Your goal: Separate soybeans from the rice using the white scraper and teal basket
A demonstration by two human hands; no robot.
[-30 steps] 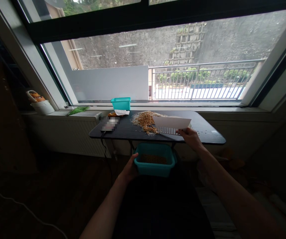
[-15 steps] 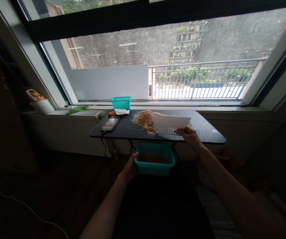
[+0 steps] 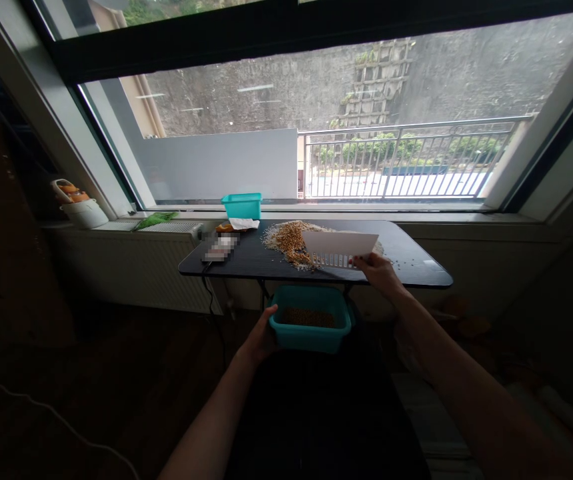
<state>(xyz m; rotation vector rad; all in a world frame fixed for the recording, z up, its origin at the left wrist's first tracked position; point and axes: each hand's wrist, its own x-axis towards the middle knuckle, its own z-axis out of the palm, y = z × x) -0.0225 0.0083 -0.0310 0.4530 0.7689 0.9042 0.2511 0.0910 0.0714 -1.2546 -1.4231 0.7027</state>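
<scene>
My left hand grips the left end of a teal plastic bin, held just below the front edge of a small black table. The bin has brown grains in its bottom. My right hand holds a white slotted basket or tray tipped up on the tabletop. The tray's lower edge rests beside a heap of brown and white grains spread over the table's middle.
A second teal bin stands on the windowsill behind the table, with white paper in front of it. A blurred small item lies at the table's left. A white pot sits on the radiator shelf at the left. A cable crosses the floor.
My right hand and the white tray have slid slightly left toward the grain heap. The left hand and teal bin have risen a little toward the table edge.
</scene>
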